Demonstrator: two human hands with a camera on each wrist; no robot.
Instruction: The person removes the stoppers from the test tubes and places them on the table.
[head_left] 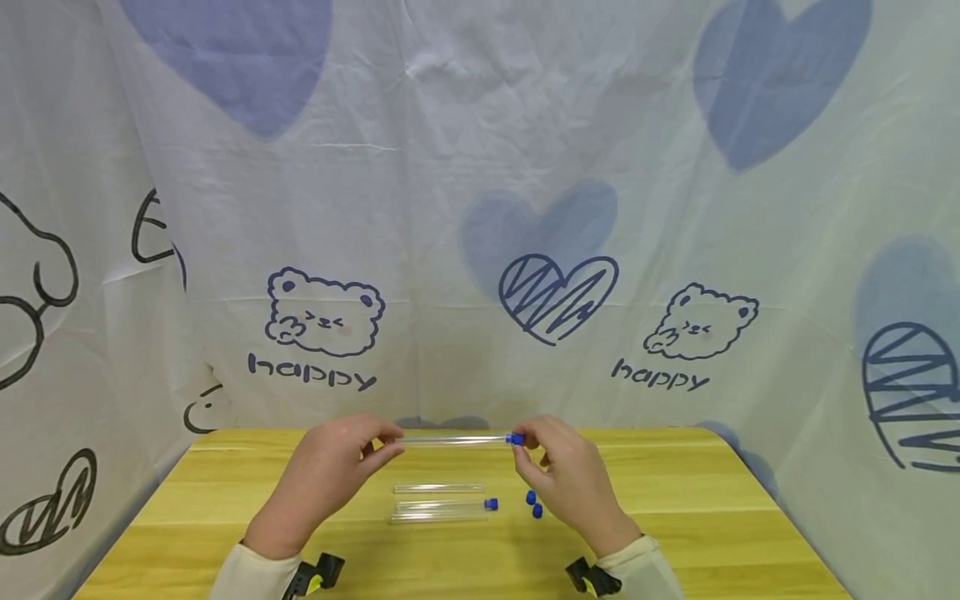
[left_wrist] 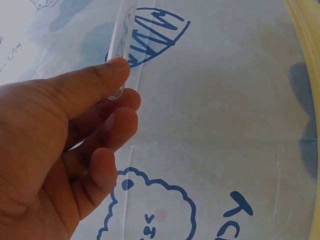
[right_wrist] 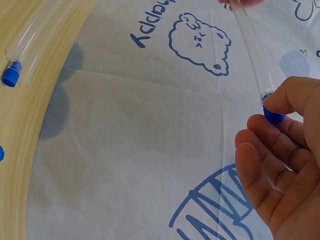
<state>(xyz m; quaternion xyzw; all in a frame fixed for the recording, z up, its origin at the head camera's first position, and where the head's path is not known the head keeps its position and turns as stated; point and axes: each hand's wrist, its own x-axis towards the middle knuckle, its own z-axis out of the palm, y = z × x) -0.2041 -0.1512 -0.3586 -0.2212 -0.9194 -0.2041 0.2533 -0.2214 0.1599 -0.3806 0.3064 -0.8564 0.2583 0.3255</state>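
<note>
A clear test tube (head_left: 453, 440) lies level between my two hands, raised over the table. My left hand (head_left: 341, 467) pinches its rounded end between thumb and index finger, as the left wrist view also shows. At the other end my right hand (head_left: 566, 475) pinches the blue cap (right_wrist: 273, 115), which sits in the tube's mouth. Below, on the table, lie several more clear tubes (head_left: 438, 488) side by side, one of them with a blue cap (head_left: 491, 504). Two loose blue caps (head_left: 534, 504) rest close under my right hand.
The wooden table (head_left: 225, 500) ends at a pale cloth backdrop (head_left: 442, 358) printed with hearts and bears. More cloth hangs at the left and right sides. Dark camera mounts (head_left: 318, 575) are strapped at both wrists, over light sleeves (head_left: 251, 575).
</note>
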